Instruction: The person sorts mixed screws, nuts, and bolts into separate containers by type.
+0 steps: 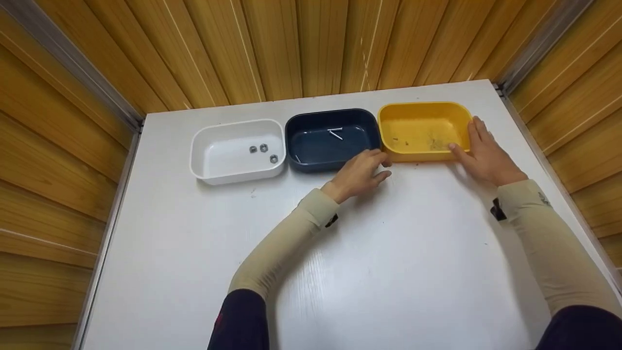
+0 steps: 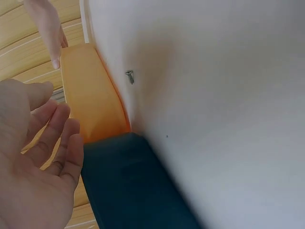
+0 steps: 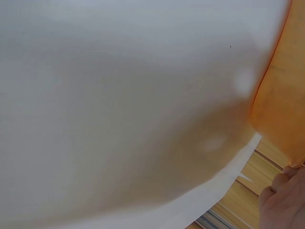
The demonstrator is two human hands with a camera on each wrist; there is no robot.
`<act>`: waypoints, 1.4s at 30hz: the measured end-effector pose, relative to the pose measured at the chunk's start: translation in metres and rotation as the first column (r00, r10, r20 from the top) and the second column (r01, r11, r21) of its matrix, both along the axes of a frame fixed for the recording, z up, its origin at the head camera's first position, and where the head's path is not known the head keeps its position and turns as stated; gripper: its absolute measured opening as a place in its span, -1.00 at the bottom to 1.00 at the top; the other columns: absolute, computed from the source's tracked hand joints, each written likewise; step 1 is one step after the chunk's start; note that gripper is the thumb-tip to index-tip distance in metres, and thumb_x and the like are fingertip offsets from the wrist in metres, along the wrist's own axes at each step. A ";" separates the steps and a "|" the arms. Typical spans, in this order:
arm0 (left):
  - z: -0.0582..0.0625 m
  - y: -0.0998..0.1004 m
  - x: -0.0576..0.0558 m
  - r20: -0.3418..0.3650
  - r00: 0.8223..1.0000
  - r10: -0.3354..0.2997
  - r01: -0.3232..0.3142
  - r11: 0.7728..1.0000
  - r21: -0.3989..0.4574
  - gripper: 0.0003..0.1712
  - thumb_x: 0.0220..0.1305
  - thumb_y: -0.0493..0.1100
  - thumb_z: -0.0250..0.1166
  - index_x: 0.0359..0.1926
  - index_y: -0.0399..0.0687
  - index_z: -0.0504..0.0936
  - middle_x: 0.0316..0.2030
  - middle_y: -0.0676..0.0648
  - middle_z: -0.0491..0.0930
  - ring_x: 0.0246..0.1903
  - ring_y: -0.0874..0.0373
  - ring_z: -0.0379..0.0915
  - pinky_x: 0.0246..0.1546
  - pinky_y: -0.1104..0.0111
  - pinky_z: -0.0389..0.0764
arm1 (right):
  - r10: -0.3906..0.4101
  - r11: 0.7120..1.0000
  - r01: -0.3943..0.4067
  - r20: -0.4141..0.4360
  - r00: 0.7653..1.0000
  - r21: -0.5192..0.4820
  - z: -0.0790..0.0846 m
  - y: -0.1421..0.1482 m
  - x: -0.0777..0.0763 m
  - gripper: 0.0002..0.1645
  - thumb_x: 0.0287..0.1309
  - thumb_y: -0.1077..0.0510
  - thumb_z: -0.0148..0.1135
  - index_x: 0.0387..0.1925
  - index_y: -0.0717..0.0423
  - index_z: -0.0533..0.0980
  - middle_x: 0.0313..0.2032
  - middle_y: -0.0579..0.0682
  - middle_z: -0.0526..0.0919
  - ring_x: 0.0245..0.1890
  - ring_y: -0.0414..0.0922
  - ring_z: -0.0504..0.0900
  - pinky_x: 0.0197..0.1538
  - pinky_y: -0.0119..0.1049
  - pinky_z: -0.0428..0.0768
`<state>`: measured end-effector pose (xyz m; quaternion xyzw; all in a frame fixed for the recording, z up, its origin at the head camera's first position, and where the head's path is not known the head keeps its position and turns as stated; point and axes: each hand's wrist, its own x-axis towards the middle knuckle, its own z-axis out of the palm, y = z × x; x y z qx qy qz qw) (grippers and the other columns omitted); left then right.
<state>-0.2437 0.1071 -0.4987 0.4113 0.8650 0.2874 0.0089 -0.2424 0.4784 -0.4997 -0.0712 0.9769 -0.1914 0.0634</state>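
A yellow plastic tray (image 1: 427, 156) stands at the right end of a row of three. My right hand (image 1: 491, 158) holds its front right corner, thumb over the front rim and fingers along the outer right wall. Close to the seam between the yellow tray and the dark blue tray (image 1: 335, 167) is my left hand (image 1: 359, 174), fingers loosely bent with nothing in them. Small dark bits and scuffs show inside the yellow tray. In the left wrist view, a small screw (image 2: 129, 76) lies on the table before the yellow tray.
Silvery screws (image 1: 335, 132) lie in the dark blue tray. Three metal nuts (image 1: 264, 148) sit in the white tray (image 1: 233, 177) at the left of the row. Behind the white table (image 1: 379, 272) rises a wood-slat wall (image 1: 316, 48), with more slats at both sides.
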 end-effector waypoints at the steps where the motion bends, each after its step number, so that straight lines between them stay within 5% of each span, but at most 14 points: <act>1: -0.001 0.000 0.001 0.003 1.000 -0.003 0.003 1.000 -0.003 -0.73 0.56 -0.09 0.32 0.10 -0.14 0.72 0.02 -0.04 0.73 0.03 0.09 0.62 0.16 0.35 0.61 | -0.001 1.000 0.001 0.000 1.000 0.001 0.000 0.000 0.000 0.19 0.59 -0.45 -0.24 0.68 0.28 -0.45 0.69 0.23 -0.55 0.70 0.32 -0.44 0.67 0.34 -0.24; 20: -0.024 -0.004 0.009 0.074 0.997 0.011 -0.002 0.993 -0.122 -0.79 0.53 -0.25 0.29 0.06 -0.17 0.75 0.01 -0.11 0.73 0.02 0.10 0.71 0.09 0.34 0.70 | 0.001 1.000 -0.001 0.007 1.000 -0.015 -0.003 0.002 0.000 0.20 0.60 -0.44 -0.22 0.67 0.29 -0.47 0.69 0.24 -0.56 0.70 0.33 -0.42 0.67 0.32 -0.24; 42: -0.032 -0.004 0.004 0.095 0.995 0.024 -0.010 0.989 -0.149 -0.81 0.48 -0.27 0.33 0.01 -0.11 0.81 -0.03 -0.08 0.71 0.04 0.11 0.67 0.10 0.38 0.68 | -0.014 1.000 0.014 0.027 1.000 -0.021 0.000 0.000 -0.001 0.20 0.58 -0.46 -0.23 0.67 0.21 -0.51 0.69 0.15 -0.62 0.70 0.32 -0.44 0.64 0.40 -0.20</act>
